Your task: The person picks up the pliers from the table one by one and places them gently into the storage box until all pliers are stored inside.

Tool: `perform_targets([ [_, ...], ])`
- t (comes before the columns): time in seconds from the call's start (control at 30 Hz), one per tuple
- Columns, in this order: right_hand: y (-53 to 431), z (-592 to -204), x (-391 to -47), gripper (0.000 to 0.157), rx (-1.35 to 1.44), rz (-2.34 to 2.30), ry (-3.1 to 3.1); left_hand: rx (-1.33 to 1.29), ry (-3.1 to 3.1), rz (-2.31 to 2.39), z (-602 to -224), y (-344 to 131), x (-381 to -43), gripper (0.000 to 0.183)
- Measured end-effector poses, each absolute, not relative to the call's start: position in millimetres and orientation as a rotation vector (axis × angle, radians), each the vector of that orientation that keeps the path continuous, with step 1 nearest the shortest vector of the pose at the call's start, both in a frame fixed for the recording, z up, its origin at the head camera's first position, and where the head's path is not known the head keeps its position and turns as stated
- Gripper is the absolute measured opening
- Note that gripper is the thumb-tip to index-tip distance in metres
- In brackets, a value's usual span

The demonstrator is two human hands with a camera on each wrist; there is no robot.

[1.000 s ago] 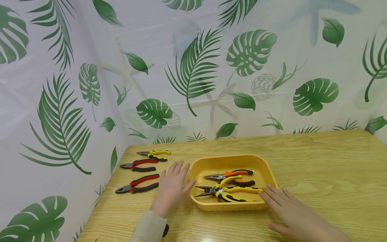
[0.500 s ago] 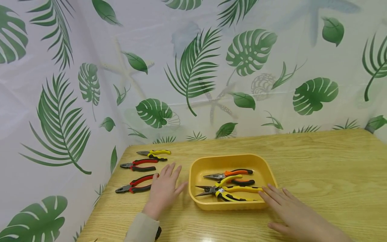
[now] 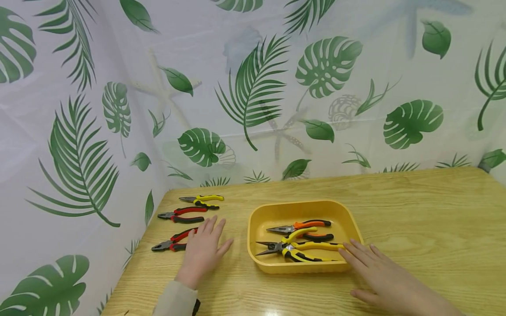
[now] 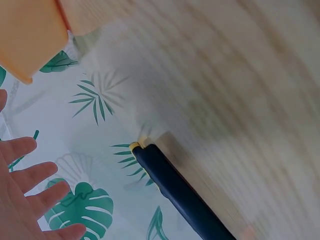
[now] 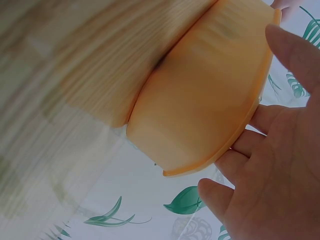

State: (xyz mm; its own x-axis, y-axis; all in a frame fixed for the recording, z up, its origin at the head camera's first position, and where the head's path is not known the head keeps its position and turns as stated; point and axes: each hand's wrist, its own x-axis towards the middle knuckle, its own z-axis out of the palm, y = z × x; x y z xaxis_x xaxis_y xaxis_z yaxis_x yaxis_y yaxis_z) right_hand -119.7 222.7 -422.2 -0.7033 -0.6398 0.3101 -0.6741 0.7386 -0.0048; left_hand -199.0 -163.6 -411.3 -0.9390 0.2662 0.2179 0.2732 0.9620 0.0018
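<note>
My left hand (image 3: 202, 252), fingers spread, hovers over the handles of the nearest red-and-black combination pliers (image 3: 170, 245) and partly hides them. Behind these lie a second red-and-black pair (image 3: 186, 215) and yellow-and-black long-nose pliers (image 3: 203, 201). My right hand (image 3: 385, 278) has straight fingers at the right rim of the yellow plastic tray (image 3: 304, 268). In the tray are orange-and-black long-nose pliers (image 3: 302, 227) and yellow-and-black long-nose pliers (image 3: 320, 247). The right wrist view has my right fingers (image 5: 232, 165) along the tray's rim.
The wooden table (image 3: 427, 219) extends to the right of the tray. A leaf-patterned sheet (image 3: 253, 109) rises behind and along the left edge. In the left wrist view a dark handle with a yellow end (image 4: 175, 185) lies near the left hand.
My left hand has moved left, away from the tray's left side, and now covers part of the nearest pliers' handles. The right hand stays at the tray's rim.
</note>
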Motion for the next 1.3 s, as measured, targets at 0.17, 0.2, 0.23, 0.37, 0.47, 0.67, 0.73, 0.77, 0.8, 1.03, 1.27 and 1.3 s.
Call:
perform_targets([
  [0.17, 223.0, -422.4, -120.0, 0.073, 1.028, 0.16, -2.638, -0.392, -2.895, -0.033, -411.9, -170.8, -197.8, 0.058],
  [0.2, 222.9, -422.7, -120.2, 0.073, 1.029, 0.154, -2.629, -0.387, -2.898, -0.03, -412.0, -171.9, -197.6, 0.058],
  [0.23, 222.9, -422.9, -120.4, 0.073, 1.031, 0.15, -2.621, -0.382, -2.903, -0.028, -411.9, -172.9, -197.4, 0.058],
  [0.37, 222.8, -423.0, -120.6, 0.074, 1.033, 0.15, -2.623, -0.363, -2.921, -0.029, -413.0, -177.4, -197.3, 0.057],
  [0.47, 223.1, -423.2, -120.4, 0.074, 1.029, 0.155, -2.631, -0.347, -2.932, -0.033, -414.5, -181.5, -197.8, 0.057],
  [0.67, 223.0, -424.1, -120.5, 0.074, 1.032, 0.155, -2.626, -0.322, -2.941, -0.045, -416.0, -188.8, -198.8, 0.057],
  [0.73, 222.8, -424.1, -120.6, 0.074, 1.027, 0.147, -2.616, -0.322, -2.939, -0.045, -415.8, -190.2, -198.9, 0.057],
  [0.77, 222.7, -424.0, -120.7, 0.074, 1.028, 0.147, -2.62, -0.322, -2.939, -0.047, -415.4, -190.6, -199.0, 0.057],
  [0.8, 222.7, -424.0, -120.6, 0.073, 1.028, 0.146, -2.618, -0.322, -2.939, -0.048, -415.0, -191.1, -199.0, 0.057],
  [1.03, 221.7, -423.3, -120.1, 0.073, 1.02, 0.162, -2.652, -0.311, -2.937, -0.05, -413.1, -195.5, -200.2, 0.056],
  [1.27, 222.8, -423.1, -119.2, 0.073, 1.029, 0.169, -2.671, -0.283, -2.968, -0.072, -410.0, -199.5, -201.7, 0.058],
  [1.3, 222.9, -423.1, -119.2, 0.073, 1.027, 0.17, -2.672, -0.285, -2.974, -0.072, -410.2, -199.9, -202.6, 0.058],
])
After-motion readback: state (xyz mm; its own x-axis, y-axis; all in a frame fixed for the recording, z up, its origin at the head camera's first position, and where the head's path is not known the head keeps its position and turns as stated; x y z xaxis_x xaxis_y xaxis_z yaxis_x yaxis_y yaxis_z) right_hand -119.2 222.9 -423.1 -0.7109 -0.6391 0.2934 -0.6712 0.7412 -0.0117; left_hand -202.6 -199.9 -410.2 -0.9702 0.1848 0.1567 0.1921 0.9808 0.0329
